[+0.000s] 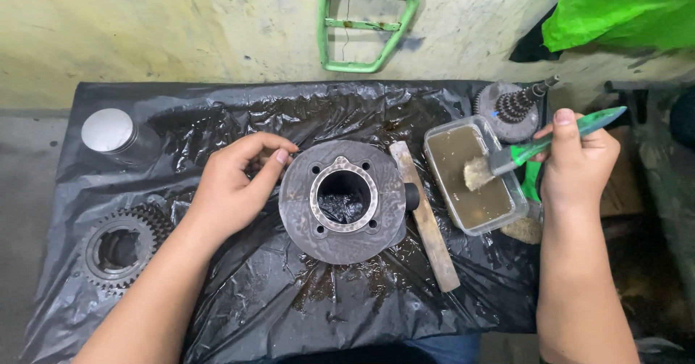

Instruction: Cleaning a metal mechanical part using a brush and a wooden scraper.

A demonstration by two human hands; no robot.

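While both forearms reach in from the bottom of the frame, the left hand (235, 186) rests at the left edge of the cylinder (342, 202), its fingers (271, 157) curled, thumb and forefinger tips touching the cylinder's upper left rim. That cylinder stands at the centre of the frame on the black plastic sheet (275, 299) that covers the counter, bore facing up, with a pale gasket ring around the opening and dark wet residue inside. Just right of it a flat wooden stick (425, 215) lies at a slant on the sheet, touching or nearly touching a stub on the cylinder's right side.

Lower left on the sheet lies a large gear (119, 248), flat, well apart from the cylinder. Right of centre, the right hand (575, 165) is wrapped around the green handle of a brush (539, 147), thumb laid along the top; the bristles dip into a clear tub (474, 179) of murky brown liquid. Upper left sits a piston (108, 132), crown up. Upper right, behind the tub, stands a gear cluster (514, 107) on a shaft. Farther back, a green frame (365, 23) leans on the wall, and a bright green cloth (622, 9) fills the upper right corner.
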